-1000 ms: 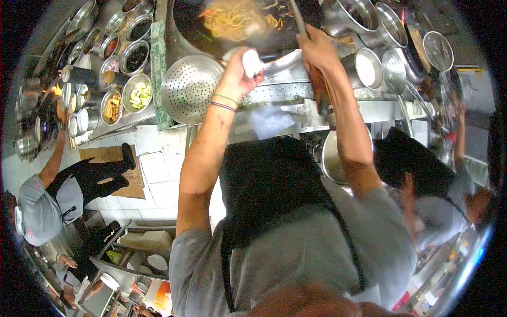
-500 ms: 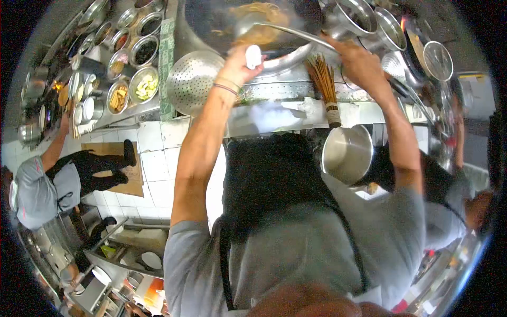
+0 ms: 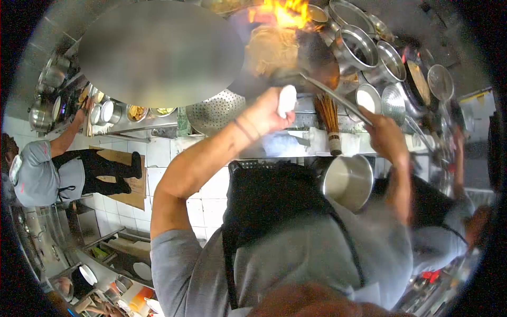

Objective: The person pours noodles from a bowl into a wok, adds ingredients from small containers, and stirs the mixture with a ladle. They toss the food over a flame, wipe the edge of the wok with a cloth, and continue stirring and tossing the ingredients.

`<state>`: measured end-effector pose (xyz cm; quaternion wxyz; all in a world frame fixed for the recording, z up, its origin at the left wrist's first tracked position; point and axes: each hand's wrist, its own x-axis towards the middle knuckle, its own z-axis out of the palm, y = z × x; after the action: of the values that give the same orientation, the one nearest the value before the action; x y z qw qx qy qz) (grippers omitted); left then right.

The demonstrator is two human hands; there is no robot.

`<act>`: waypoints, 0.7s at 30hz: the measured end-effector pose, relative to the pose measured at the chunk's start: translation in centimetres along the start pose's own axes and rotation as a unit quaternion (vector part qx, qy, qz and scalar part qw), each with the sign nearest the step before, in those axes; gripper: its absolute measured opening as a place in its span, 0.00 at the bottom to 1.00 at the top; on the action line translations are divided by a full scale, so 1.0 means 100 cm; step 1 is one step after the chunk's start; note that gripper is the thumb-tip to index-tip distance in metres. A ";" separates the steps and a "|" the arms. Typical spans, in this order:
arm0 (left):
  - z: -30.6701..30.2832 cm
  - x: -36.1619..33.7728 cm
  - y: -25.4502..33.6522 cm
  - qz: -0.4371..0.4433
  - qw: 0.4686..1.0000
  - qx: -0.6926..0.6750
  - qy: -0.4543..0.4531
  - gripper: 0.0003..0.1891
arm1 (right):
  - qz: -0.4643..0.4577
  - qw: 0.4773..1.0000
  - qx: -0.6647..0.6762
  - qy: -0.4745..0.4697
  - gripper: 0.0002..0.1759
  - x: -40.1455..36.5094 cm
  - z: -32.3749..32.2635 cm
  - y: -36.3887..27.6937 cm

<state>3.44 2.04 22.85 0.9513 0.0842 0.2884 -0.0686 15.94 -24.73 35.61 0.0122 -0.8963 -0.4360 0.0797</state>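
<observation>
My left hand (image 3: pixel 272 112) is closed around a folded white cloth (image 3: pixel 287 101) at the near edge of the dark wok (image 3: pixel 323 55). Whatever the cloth wraps is hidden. A mass of brown noodle-like food (image 3: pixel 272 50) is blurred over the wok, and flames (image 3: pixel 289 13) rise behind it. My right hand (image 3: pixel 388 138) grips the long metal handle of a ladle (image 3: pixel 338 98), which slants up and left to the wok. The ladle's bowl is hard to make out there.
A bamboo brush (image 3: pixel 330 124) lies right of my left hand. A perforated strainer (image 3: pixel 214 113) is at the left, a metal pot (image 3: pixel 348 182) below the counter edge. Several steel pots (image 3: pixel 356 47) stand at upper right. Co-workers (image 3: pixel 39 174) are on both sides. A grey blur covers the upper left.
The wok and food have shifted in view, and flames now show behind them. My left hand has moved right with the cloth. My right hand has drawn lower with the ladle.
</observation>
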 end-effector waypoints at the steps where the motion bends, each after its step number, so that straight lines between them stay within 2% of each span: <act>1: 0.005 0.005 0.007 0.008 1.000 -0.011 0.003 0.10 | 0.018 1.000 -0.022 -0.004 0.27 0.010 -0.004 -0.007; 2: -0.005 0.024 0.019 0.020 0.999 -0.026 -0.009 0.10 | -0.030 0.997 -0.068 0.023 0.27 0.030 0.010 -0.001; 3: -0.001 0.025 0.026 0.056 0.998 -0.028 0.022 0.10 | 0.009 0.998 -0.065 0.013 0.25 0.052 0.019 -0.007; 5: -0.025 0.046 0.025 0.096 0.993 -0.035 0.065 0.05 | 0.021 0.998 -0.036 0.038 0.27 0.084 0.050 -0.005; 7: -0.060 0.054 0.003 0.161 0.986 0.002 0.043 0.07 | 0.041 0.996 -0.025 0.072 0.29 0.102 0.065 -0.003; 9: -0.086 0.033 -0.020 0.105 0.987 0.107 0.053 0.06 | 0.023 0.998 0.005 0.058 0.28 0.076 0.034 -0.006; 11: -0.067 0.005 -0.027 -0.001 1.000 0.031 0.001 0.06 | 0.001 0.999 0.010 0.032 0.27 0.072 0.023 0.016; 13: -0.026 0.004 -0.003 0.007 0.996 -0.063 0.064 0.12 | 0.004 1.000 -0.010 0.018 0.27 0.074 0.017 0.010; 15: -0.029 0.038 0.029 0.055 0.997 -0.035 -0.047 0.12 | 0.005 0.999 -0.033 0.036 0.27 0.095 0.031 -0.005; 16: -0.042 0.046 0.022 0.090 0.995 -0.031 -0.042 0.12 | -0.011 0.996 -0.083 0.023 0.27 0.106 0.039 -0.013; 18: -0.053 0.054 0.011 0.161 0.986 -0.015 -0.034 0.12 | -0.023 0.994 -0.064 0.087 0.28 0.108 0.065 -0.011; 19: -0.058 0.052 -0.003 0.158 0.986 0.007 0.042 0.13 | -0.028 0.991 -0.053 0.120 0.28 0.107 0.073 -0.008; 20: -0.069 0.041 -0.023 0.148 0.985 0.078 0.049 0.13 | 0.005 0.994 0.022 0.110 0.28 0.099 0.070 -0.005; 21: -0.068 0.035 -0.023 0.126 0.987 0.088 0.039 0.14 | -0.007 0.994 0.021 0.103 0.28 0.093 0.063 0.003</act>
<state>2.29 0.85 15.06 0.9292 0.2058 0.3054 0.0305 20.81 -17.96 28.17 0.0767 -0.8963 -0.4367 -0.0039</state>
